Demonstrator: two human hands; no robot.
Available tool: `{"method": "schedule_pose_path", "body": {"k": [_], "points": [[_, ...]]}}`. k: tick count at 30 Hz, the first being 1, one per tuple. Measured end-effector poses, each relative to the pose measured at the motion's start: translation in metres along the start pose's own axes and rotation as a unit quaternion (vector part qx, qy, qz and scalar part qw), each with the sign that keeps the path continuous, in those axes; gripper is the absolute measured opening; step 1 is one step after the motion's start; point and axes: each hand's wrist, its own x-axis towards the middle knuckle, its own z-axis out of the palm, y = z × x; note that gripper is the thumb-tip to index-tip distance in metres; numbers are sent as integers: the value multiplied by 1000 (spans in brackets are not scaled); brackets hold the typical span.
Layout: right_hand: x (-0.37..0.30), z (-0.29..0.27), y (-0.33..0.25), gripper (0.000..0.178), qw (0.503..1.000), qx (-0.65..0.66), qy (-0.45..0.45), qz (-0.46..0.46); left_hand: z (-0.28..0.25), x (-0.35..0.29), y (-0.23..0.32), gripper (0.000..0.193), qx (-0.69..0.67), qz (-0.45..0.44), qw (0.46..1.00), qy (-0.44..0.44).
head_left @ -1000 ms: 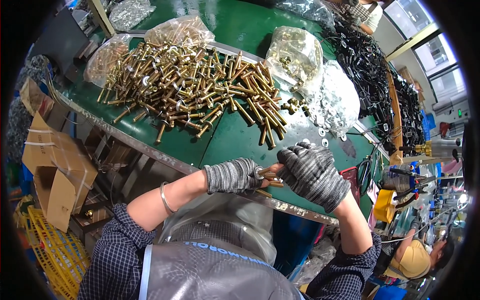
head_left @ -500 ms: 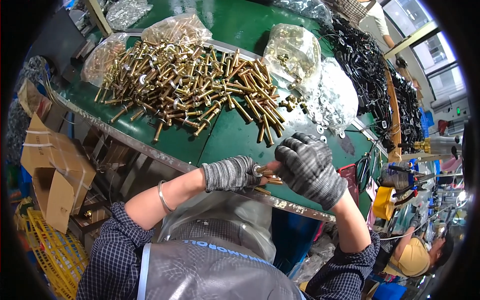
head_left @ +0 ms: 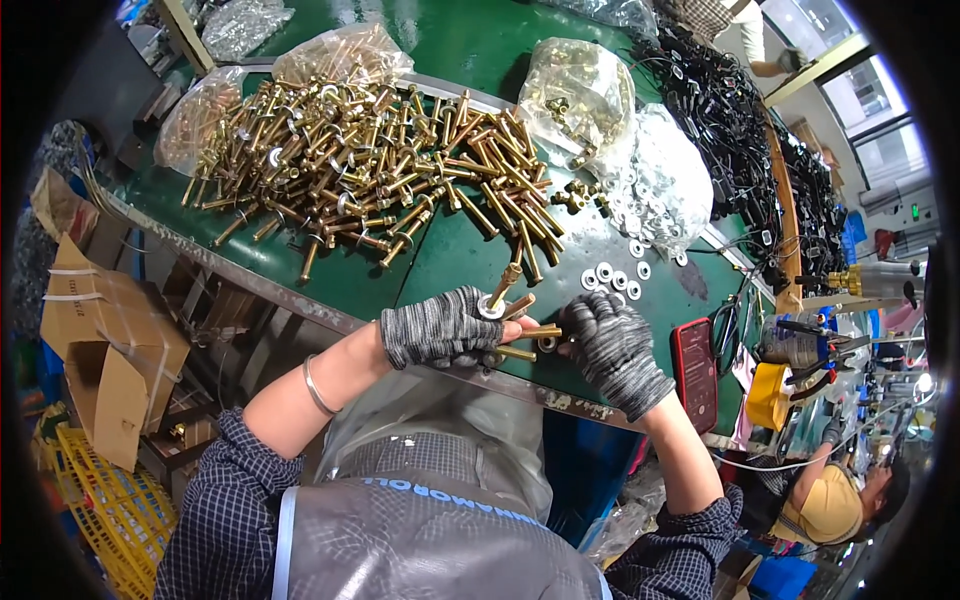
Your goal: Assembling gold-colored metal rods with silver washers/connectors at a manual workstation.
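Bolts in hand: several brass-coloured bolts [head_left: 520,318] are held just above the near edge of the green table [head_left: 450,260], between the two gloved hands.
Left hand [head_left: 440,328]: it is closed around a small bundle of bolts, one of them standing up with a pale washer [head_left: 491,308] threaded on its shank.
Right hand [head_left: 610,345]: its fingertips are pinched on the end of a bolt lying crosswise, where a small nut seems to be seated, though this cannot be told for certain.
Handling: the bolts are judged stiff, fairly heavy for their size and smooth, so they are best gripped by the shank, with the threaded end left free.
Loose stock: a large heap of bolts [head_left: 370,165] is spread across the middle of the table, well apart from the hands.
Bags: clear plastic bags [head_left: 340,55] at the far side are filled with more bolts; another bag [head_left: 575,85] holds brass nuts; a third bag [head_left: 665,175] holds silver washers.
Spilled washers: a few loose washers [head_left: 612,278] are scattered just beyond the right hand.
Beside: a red phone [head_left: 695,370] is laid flat near the right wrist.
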Motion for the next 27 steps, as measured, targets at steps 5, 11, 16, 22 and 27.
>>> {"method": "schedule_pose_path", "body": {"k": [5, 11, 16, 22, 27], "points": [[-10, -1, 8, 26, 997, 25, 38, 58, 3, 1, 2, 44, -13, -21, 1000, 12], [-2, -13, 3, 21, 981, 67, -125, 132, 3, 3, -7, 35, 40, 33, 999, 15], [11, -27, 3, 19, 810, 571, 29, 126, 6, 6, -4, 26, 161, 57, 985, 13], [39, -42, -22, 19, 754, 649, -50, 86, 2, 16, -32, 25, 451, 440, 768, 119], [42, -38, -16, 19, 714, 678, -165, 63, 5, 6, -24, 23, 196, 193, 960, 54]]}}
